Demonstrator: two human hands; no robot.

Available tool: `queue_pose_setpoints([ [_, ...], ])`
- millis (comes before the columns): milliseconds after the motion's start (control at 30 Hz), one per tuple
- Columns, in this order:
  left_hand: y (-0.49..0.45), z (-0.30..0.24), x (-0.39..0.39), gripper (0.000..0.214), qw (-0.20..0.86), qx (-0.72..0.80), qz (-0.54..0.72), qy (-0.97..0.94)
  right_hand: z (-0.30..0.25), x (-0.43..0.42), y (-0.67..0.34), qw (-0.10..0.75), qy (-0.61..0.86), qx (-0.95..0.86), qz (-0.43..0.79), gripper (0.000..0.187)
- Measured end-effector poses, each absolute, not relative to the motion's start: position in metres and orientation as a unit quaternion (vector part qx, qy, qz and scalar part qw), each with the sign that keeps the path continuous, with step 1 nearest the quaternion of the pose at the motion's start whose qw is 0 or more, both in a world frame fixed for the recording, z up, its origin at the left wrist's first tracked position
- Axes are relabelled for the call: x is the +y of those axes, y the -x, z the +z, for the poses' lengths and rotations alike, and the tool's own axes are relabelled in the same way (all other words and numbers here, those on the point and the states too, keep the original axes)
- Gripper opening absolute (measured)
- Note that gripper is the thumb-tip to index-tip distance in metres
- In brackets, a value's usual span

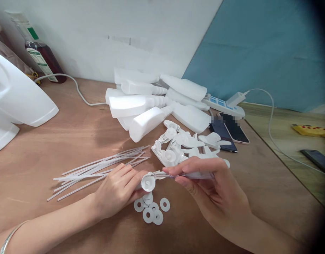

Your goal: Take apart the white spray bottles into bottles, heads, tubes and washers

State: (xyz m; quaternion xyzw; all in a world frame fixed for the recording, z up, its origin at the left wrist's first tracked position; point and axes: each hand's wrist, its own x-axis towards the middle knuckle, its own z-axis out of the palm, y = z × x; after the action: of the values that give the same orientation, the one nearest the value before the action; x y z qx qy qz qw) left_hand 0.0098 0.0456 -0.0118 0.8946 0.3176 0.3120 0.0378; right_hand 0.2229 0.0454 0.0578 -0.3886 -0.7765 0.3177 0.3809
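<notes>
My left hand (117, 192) is closed around a white plastic sprayer head (148, 182), whose round cup end faces up toward me. My right hand (218, 190) pinches a pair of thin metal tweezers (171, 175) with its thumb and fingers. The tweezers' tips reach into or against the sprayer head; exactly where they touch is too small to tell. Just below the hands lie several flat white washers (148, 215). Behind the left hand is a loose bundle of thin white tubes (99, 169). A heap of white sprayer parts (183, 141) lies beyond the right hand.
Several white bottles (149, 121) are piled at the back. A dark bottle (44, 61) and a large white plastic object (22, 88) stand left. Two phones (234, 128) and a power strip (223, 106) with a white cable lie near the table's right edge.
</notes>
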Motion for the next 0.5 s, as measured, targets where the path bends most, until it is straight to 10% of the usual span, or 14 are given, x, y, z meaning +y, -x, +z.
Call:
queue_pose_setpoints([
  [367, -0.0073, -0.0126, 0.0465, 0.024, 0.038, 0.300, 0.301, -0.904, 0.0643, 0.0390, -0.2260, 0.303, 0.236, -0.902, 0.194, 0.034],
  [500, -0.0074, -0.0121, 0.0451, 0.022, -0.010, 0.275, 0.294, -0.915, 0.0670, 0.0422, -0.2282, 0.327, 0.359, -0.813, 0.320, 0.027],
])
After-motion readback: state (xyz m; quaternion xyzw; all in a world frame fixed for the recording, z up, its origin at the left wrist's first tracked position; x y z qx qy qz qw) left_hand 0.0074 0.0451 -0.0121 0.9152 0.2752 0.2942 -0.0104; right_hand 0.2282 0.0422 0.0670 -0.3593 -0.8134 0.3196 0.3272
